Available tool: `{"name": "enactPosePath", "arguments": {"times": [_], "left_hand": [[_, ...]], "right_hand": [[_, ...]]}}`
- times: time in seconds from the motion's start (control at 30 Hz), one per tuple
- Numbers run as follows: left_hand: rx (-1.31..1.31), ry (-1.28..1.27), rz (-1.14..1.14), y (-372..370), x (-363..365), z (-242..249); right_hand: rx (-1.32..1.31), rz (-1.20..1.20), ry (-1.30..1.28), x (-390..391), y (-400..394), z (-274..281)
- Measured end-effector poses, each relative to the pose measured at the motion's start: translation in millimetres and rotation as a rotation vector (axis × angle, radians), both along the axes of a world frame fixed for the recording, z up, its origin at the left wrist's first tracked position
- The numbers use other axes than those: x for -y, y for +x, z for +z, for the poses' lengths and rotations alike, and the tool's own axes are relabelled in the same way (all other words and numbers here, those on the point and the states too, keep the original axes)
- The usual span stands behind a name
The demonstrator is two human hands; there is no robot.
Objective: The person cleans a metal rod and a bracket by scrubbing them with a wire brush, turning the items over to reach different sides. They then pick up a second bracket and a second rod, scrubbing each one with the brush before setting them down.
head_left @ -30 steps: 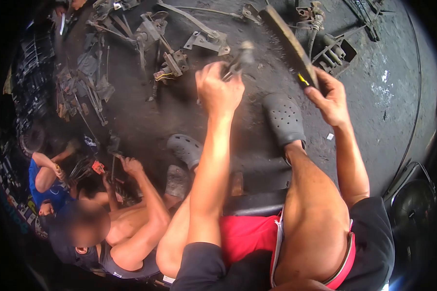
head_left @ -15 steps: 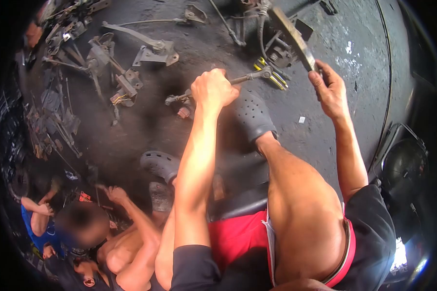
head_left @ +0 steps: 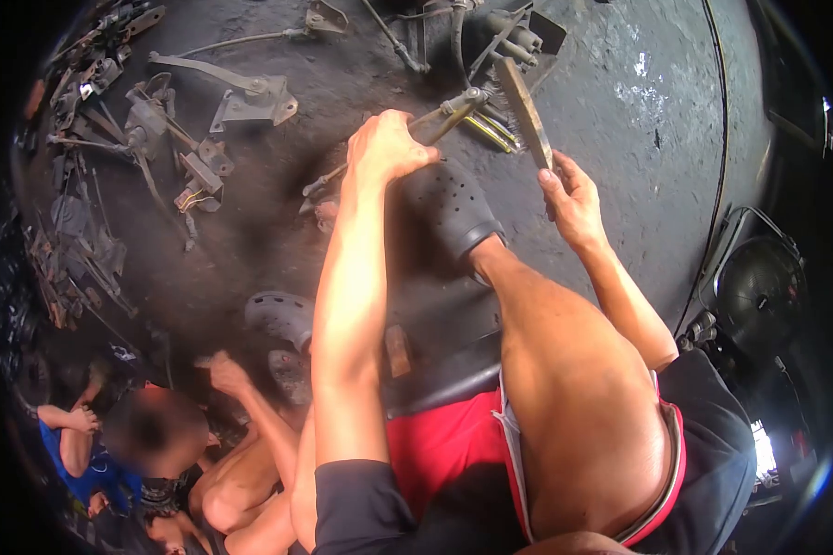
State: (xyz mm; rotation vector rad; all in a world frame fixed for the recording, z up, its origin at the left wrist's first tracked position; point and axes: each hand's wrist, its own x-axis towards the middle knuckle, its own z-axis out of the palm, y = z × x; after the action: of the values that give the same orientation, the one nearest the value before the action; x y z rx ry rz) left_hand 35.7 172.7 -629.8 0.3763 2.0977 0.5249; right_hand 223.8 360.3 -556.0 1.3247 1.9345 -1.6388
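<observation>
My left hand (head_left: 389,148) is wrapped round a metal linkage rod (head_left: 426,120), whose jointed end points up and right past my fist. The rod's other end shows left of my wrist. In my right hand (head_left: 572,196) is what looks like a wire brush (head_left: 528,116), a long, worn, flat bar gripped at its lower end. Its bristly side faces left, close to the rod's jointed end but apart from my left hand. Beneath the rod lies a yellow-handled tool (head_left: 495,134), partly hidden. My grey clog (head_left: 458,208) is just below the rod.
Dirty metal brackets (head_left: 259,102) and linkages (head_left: 143,120) lie over the dark floor (head_left: 639,185) to the left. A cylindrical metal part (head_left: 518,37) sits at the top. A cable (head_left: 720,139) runs down the right. Other people (head_left: 241,481) crouch at lower left.
The brush has swung down and left, nearer the rod, with my right hand lower. The whole view has shifted slightly, and my left hand still grips the rod.
</observation>
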Motion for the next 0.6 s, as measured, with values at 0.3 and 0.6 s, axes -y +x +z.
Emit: {"name": "enactPosePath", "arguments": {"times": [0.3, 0.6], "left_hand": [[-0.262, 0.006, 0.089, 26, 0, -6], [-0.245, -0.086, 0.249, 26, 3, 4]], "right_hand": [[-0.075, 0.296, 0.391, 20, -55, -12], [-0.112, 0.327, 0.381, 44, -46, 0]]}}
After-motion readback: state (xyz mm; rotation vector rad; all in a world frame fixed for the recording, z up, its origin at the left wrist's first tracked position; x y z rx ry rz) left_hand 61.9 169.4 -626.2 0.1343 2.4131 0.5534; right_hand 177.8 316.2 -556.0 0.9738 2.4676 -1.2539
